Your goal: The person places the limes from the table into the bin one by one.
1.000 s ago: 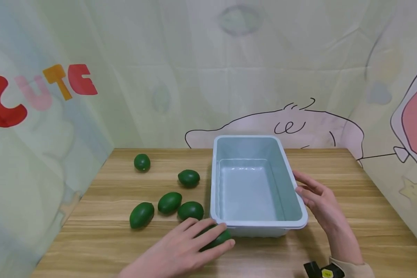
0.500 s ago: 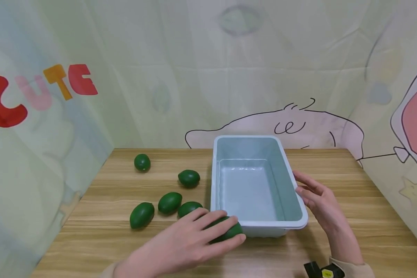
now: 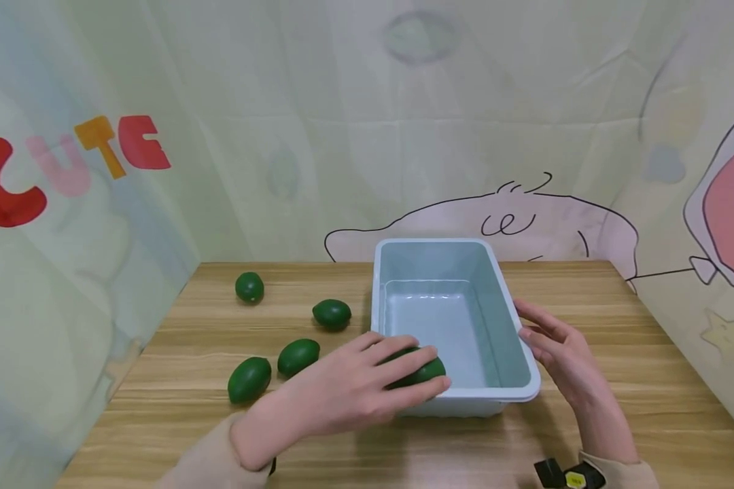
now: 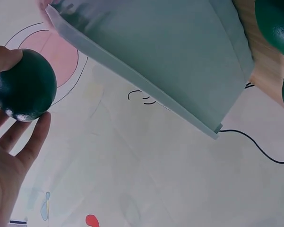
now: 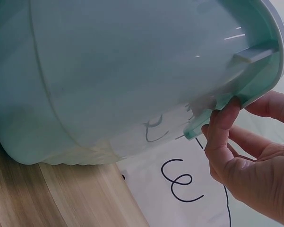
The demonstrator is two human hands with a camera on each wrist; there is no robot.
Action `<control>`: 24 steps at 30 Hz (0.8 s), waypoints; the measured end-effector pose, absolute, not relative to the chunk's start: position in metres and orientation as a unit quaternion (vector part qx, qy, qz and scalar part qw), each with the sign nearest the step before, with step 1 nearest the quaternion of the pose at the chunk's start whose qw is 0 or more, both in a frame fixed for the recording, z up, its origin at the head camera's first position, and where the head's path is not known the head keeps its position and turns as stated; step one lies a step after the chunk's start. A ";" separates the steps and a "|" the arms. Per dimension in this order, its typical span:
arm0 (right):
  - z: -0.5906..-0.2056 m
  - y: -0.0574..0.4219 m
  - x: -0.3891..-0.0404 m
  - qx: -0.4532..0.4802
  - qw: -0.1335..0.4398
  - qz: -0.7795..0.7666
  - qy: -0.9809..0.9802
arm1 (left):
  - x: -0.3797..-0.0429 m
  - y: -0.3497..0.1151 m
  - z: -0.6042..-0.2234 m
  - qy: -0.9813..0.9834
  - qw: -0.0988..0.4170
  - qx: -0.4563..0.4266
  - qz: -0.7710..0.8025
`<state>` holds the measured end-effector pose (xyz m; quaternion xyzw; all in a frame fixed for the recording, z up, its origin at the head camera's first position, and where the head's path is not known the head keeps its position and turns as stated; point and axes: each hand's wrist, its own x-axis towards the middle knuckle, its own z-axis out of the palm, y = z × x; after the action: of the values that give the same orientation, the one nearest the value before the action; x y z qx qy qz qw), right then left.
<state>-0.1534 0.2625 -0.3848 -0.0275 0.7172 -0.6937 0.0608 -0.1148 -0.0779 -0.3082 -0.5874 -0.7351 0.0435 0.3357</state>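
Observation:
My left hand [image 3: 367, 380] grips a green lime [image 3: 425, 370] over the near-left rim of a pale blue plastic bin [image 3: 459, 392]. In the left wrist view, thumb and fingers wrap the lime [image 4: 30, 87], held up clear of the bin [image 4: 156, 61]. My right hand [image 3: 565, 356] holds the bin's right rim; in the right wrist view, the right hand's fingers [image 5: 222, 127] curl under the edge of the bin [image 5: 94, 85]. More limes lie left of the bin: one lime [image 3: 331, 314], another lime [image 3: 298, 358] and a third lime [image 3: 249, 380]. The bin's visible floor holds nothing.
Farther back on the wooden table [image 3: 177, 421] lies another lime [image 3: 249, 288]. A printed curtain [image 3: 269, 170] hangs behind the table and along both sides. A black strapped device [image 3: 578, 477] sits on the right wrist.
My left hand has lifted the lime from the table beside the bin's near-left corner, moving up and right over the rim. It now covers another lime. The right hand stays on the rim.

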 end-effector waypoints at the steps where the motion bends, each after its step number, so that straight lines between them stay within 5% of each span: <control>1: -0.385 0.263 -0.153 -0.028 0.061 -0.694 0.717 | -0.117 -0.077 -0.308 -0.736 0.335 -0.587 0.039; 24: -0.386 0.263 -0.154 -0.046 0.052 -0.698 0.713 | -0.168 -0.062 -0.311 -0.727 0.341 -0.596 -0.014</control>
<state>-0.1536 0.2630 -0.3856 -0.0465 0.7127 -0.6980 0.0517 -0.1678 -0.0622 -0.3112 -0.5961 -0.7266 -0.0139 0.3413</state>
